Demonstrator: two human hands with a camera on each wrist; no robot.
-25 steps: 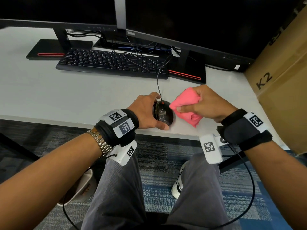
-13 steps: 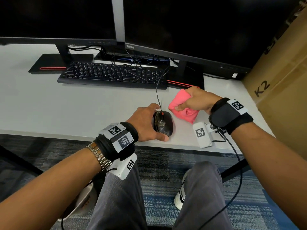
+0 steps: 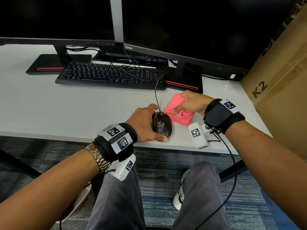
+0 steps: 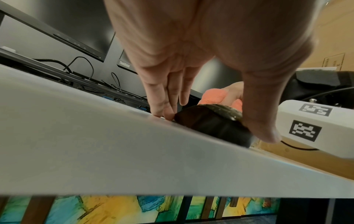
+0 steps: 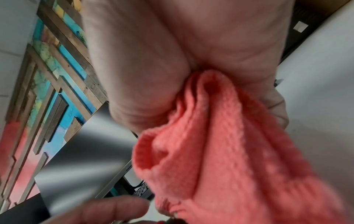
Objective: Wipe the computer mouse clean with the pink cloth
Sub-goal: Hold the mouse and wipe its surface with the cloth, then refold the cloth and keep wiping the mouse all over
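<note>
A black wired computer mouse (image 3: 162,125) (image 4: 212,121) lies near the front edge of the white desk (image 3: 49,107). Its top looks smeared and shiny. My left hand (image 3: 143,123) holds it from the left, fingers (image 4: 164,110) down its far side and the thumb at its near end. The bunched pink cloth (image 3: 178,110) (image 5: 220,151) is gripped in my right hand (image 3: 191,103), just right of the mouse. The cloth's lower left corner touches or nearly touches the mouse's front right side. The right wrist view is filled by palm and cloth.
A black keyboard (image 3: 109,75) lies behind the mouse, with two dark monitors (image 3: 182,27) and their stands (image 3: 184,78) further back. The mouse cable (image 3: 156,95) runs toward the keyboard. A cardboard box (image 3: 282,83) stands at the desk's right end. My knees are under the desk edge.
The mouse came down from my left hand's lifted hold onto the desk. My right hand with the cloth pulled back to the right, then settled beside the mouse. The view tilted up.
</note>
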